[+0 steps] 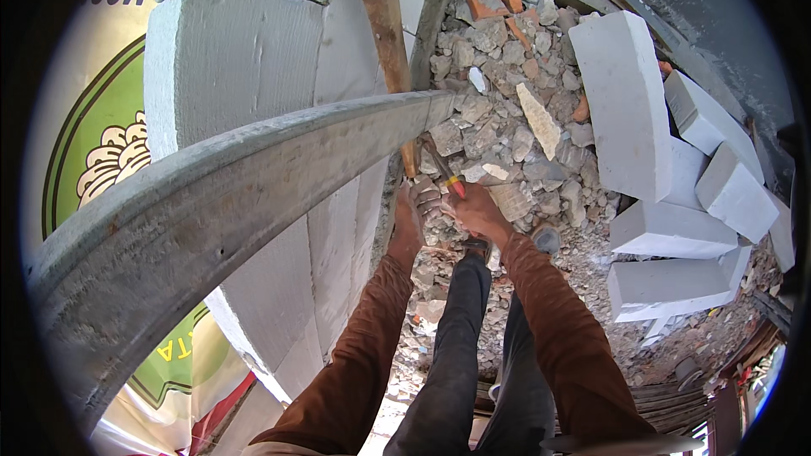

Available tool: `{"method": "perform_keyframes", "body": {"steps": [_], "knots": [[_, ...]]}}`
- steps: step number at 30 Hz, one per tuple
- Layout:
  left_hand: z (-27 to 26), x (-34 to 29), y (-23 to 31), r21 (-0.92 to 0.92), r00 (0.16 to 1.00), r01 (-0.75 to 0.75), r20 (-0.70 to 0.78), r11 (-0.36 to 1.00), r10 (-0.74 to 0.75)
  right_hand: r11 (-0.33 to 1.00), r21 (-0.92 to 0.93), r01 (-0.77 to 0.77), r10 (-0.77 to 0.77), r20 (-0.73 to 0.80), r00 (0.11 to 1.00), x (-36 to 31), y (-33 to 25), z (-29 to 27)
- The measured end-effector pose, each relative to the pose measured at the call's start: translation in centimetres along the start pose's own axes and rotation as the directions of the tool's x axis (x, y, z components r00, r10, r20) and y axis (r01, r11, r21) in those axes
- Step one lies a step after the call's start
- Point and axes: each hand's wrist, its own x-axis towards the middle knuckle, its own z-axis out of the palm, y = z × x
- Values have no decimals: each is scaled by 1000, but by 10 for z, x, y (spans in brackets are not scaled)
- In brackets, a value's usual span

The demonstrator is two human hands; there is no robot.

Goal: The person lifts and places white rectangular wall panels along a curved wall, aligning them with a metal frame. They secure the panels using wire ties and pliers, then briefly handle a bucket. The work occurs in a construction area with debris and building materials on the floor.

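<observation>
My right hand (478,210) is closed round the red and yellow handle of a hand tool (455,185). The tool's dark metal part points away from me toward the wall's foot; its exact kind does not show. Close by on the left, my left hand (411,213) has its fingers curled, low beside the block wall. Whatever it grips, if anything, is hidden. Just beyond this hand ends a wooden plank (384,25), leaning along the wall. A long grey metal beam (253,165) crosses above, from the lower left to the plank.
The pale block wall (241,59) rises on my left, with a printed white and green sack (80,118) behind it. Broken rubble (498,135) covers the ground. Loose white blocks (625,101) lie to the right, and orange brick pieces (486,4) at the far end.
</observation>
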Motion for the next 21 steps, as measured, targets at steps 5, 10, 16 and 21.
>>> {"method": "perform_keyframes", "body": {"steps": [5,10,16,21], "knots": [[4,1,-3,39,1000,9,-16,999,-9,994,68,-85,76,123,990,-5,-12,-18],[10,-3,-2,87,999,34,-39,996,-31,984,85,-159,134,245,960,9,-6,-42],[12,3,5,64,999,28,-48,998,-25,928,309,-206,48,449,892,35,30,-44],[16,15,7,41,1000,12,-22,999,-11,830,409,-379,52,619,784,33,22,-48]]}}
